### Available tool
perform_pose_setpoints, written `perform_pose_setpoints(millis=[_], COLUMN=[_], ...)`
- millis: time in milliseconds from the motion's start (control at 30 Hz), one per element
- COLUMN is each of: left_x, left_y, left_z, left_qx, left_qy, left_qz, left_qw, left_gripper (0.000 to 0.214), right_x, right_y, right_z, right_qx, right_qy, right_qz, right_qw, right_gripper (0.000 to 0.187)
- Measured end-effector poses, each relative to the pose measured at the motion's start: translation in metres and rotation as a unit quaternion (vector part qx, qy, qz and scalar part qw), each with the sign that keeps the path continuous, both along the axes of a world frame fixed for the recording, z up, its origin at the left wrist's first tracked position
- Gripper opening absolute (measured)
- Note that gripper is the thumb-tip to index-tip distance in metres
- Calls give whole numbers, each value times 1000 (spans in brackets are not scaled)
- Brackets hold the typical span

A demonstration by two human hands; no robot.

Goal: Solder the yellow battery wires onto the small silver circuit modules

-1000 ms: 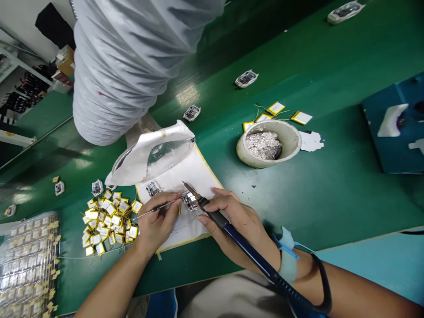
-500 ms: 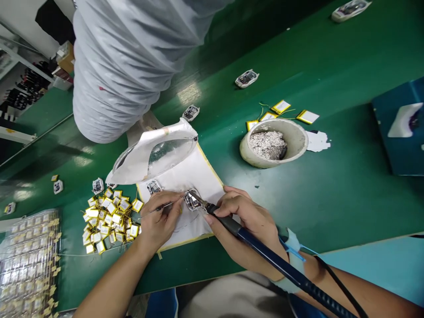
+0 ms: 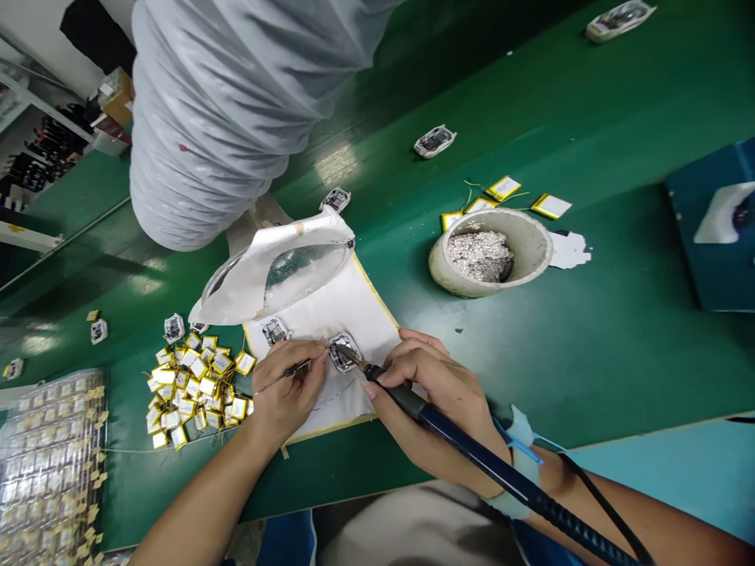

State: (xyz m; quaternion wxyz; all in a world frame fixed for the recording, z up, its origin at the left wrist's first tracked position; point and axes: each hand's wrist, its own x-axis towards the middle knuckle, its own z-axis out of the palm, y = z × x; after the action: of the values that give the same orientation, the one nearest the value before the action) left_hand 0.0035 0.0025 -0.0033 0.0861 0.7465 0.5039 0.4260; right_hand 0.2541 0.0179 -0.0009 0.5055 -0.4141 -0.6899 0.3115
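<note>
The person's left hand [image 3: 286, 399] held a pair of thin tweezers [image 3: 284, 377], with the thumb and fingers pressed together on the shaft. The right hand [image 3: 440, 401] held a soldering iron [image 3: 425, 417] like a pen, its fingers curled closely around the dark blue handle. A blue wrist strap [image 3: 519, 444] circled the right wrist. The iron's tip and the tweezers' tip both reached a small silver circuit unit [image 3: 342, 352] from opposite sides, but the picture did not show whether the tweezers gripped it. That unit lay on a white paper sheet [image 3: 369, 314] edged with yellow tape, and a second unit [image 3: 274, 331] sat just beside it. A clear plastic shield [image 3: 274, 275] stood over the far part of the sheet. To the left lay a heap of small yellow batteries [image 3: 197, 389] with thin wires, and further left was a plastic tray of batteries [image 3: 47, 464]. A stone pot [image 3: 487, 251] of silver scraps stood on the green bench mat [image 3: 566, 118], with a few loose batteries [image 3: 501, 189] behind it. A wide white duct hose [image 3: 218, 118] hung above the mat.
</note>
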Motion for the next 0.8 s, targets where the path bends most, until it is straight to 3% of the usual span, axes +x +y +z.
perform_pose_setpoints(millis=[333,533,700,800], left_x=[-2,-3,-12,-18], left_y=[0,2,-4,-9], left_z=[1,0,4,8], left_qx=[12,9,33,42], left_qy=[18,39,-21,-3], left_qz=[-24,-28,-5,8], left_qw=[999,999,999,999], left_gripper=[30,25,19,30], right_x=[2,3,2,3], right_y=[3,4,6,7], right_z=[3,0,-2,-4], right_qx=[8,17,42,46], right_qy=[-12,16,24,28], right_qz=[13,-29,-61,-67], right_qw=[1000,999,997,996], right_gripper=[25,23,23,24])
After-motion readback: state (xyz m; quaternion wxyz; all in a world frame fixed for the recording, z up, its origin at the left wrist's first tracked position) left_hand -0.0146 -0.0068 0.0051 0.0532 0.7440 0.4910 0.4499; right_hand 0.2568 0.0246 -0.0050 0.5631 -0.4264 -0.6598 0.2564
